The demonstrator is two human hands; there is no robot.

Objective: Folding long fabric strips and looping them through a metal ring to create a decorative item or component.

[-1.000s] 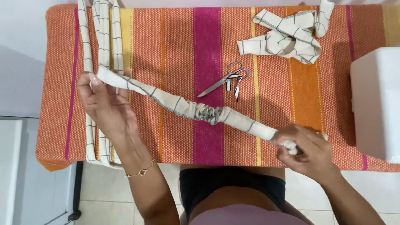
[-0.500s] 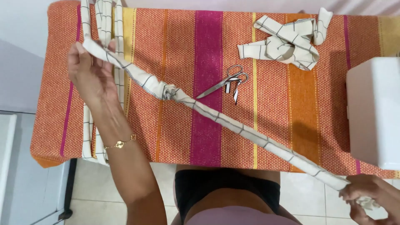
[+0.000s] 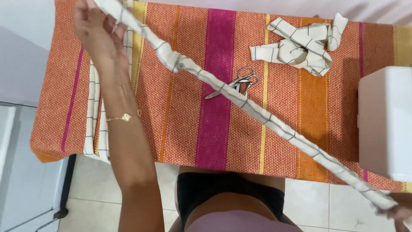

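A long cream fabric strip point(image 3: 262, 118) with thin dark check lines is stretched tight on a diagonal above the table. My left hand point(image 3: 96, 32) grips its upper end at the far left. Only a part of my right hand point(image 3: 401, 212) shows at the bottom right corner, closed on the strip's lower end. Small metal scissors point(image 3: 236, 83) lie on the orange, pink and yellow striped tablecloth point(image 3: 180, 120), just beneath the strip's middle.
A loose pile of similar cream strips point(image 3: 300, 45) lies at the far right of the table. More checked strips point(image 3: 92, 124) hang over the left side. A white box-shaped object point(image 3: 386, 124) stands at the right edge. Pale tiled floor lies below.
My hands have drawn further apart. The left one rose toward the far left and the right one pulled down to the bottom right, so the bunched strip is now straight and taut.
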